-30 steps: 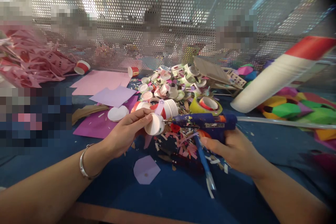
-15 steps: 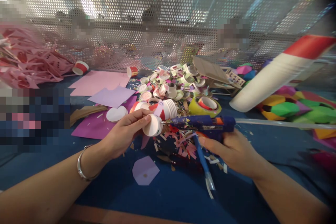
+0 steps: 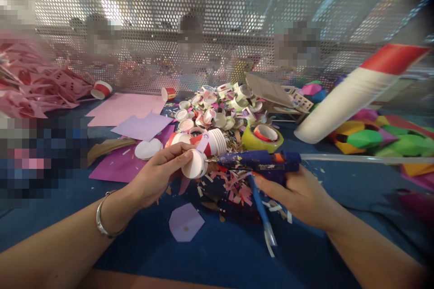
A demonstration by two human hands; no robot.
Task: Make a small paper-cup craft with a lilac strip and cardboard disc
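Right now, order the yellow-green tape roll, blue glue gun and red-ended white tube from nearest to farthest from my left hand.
1. Blue glue gun: just right of your left hand.
2. Yellow-green tape roll: farther right, beyond the gun.
3. Red-ended white tube: far right.

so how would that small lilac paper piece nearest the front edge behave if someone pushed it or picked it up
The lilac paper piece looks thin, so it is probably light and bendy. It lies flat on the blue surface, so a push would likely slide it rather than roll it.
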